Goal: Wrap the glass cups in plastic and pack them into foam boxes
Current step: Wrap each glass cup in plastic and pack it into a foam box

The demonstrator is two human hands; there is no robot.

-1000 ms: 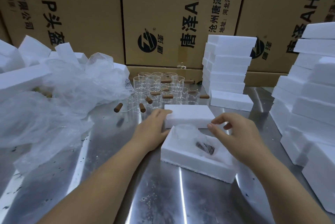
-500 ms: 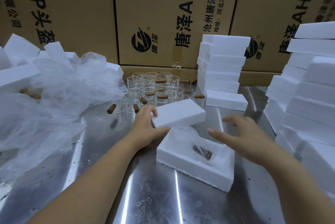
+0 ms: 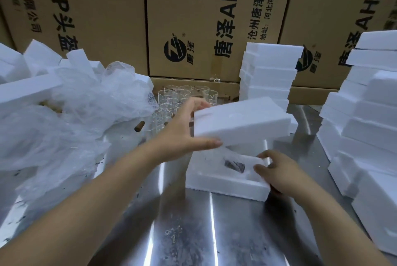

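Steel desk [image 3: 193, 233] carries the open foam box [image 3: 214, 184], its long axis running left to right with the right end angled nearer. A plastic-wrapped cup [image 3: 234, 165] lies in its hollow. The right hand [image 3: 277, 171] grips the box's right end, fingers curled over the rim. Above, the left hand [image 3: 184, 134] clasps the foam lid [image 3: 242, 123] by its left end, held clear and likewise crosswise. Bare glass cups [image 3: 171, 95] stand beyond.
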